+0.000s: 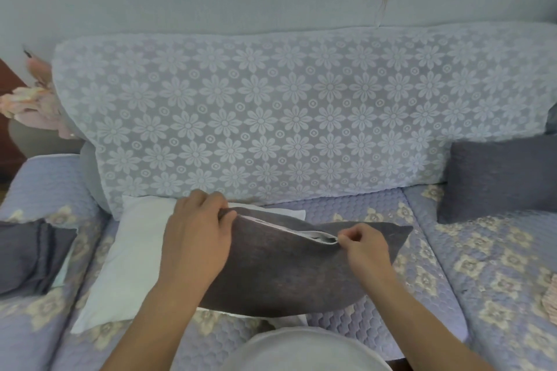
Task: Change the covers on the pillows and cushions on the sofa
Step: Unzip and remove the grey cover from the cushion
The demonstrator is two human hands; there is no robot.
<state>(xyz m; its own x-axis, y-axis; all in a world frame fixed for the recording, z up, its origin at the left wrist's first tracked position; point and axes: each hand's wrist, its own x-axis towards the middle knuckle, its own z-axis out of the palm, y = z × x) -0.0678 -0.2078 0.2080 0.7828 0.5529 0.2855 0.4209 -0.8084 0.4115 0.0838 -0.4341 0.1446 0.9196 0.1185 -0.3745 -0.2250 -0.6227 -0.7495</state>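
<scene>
1. Head view, nearest the camera: pale grey cloth on the person's lap [304, 349] fills the bottom edge, and both bare forearms reach forward from it over the sofa seat [361, 208].
2. Left hand [199, 238]: fingers curled over the upper left end of the dark grey cushion cover [280, 268], thumb and fingers pinching the cloth at the start of its opening.
3. Right hand [366, 245]: fingers bunched tight, pinching at the right end of the cover's open seam; whether a zip pull sits between the fingertips cannot be told.
4. Open seam [304, 230]: a narrow slit along the cover's upper edge between the two hands, with white filling showing inside.
5. Dark grey cushion cover: lies at the middle of the seat toward its front edge, its right corner pointing to the right.
6. White pillow insert [126, 262]: bare, lying flat under and to the left of the covered cushion, touching the foot of the backrest.
7. Folded dark grey covers [30, 256]: stacked at the left edge of the seat, beside the armrest.
8. Second dark grey cushion [497, 178]: upright at the right end of the seat, leaning against the backrest.
9. Backrest [286, 117]: draped in lace with a daisy pattern; the seat carries a quilted lilac floral spread.
</scene>
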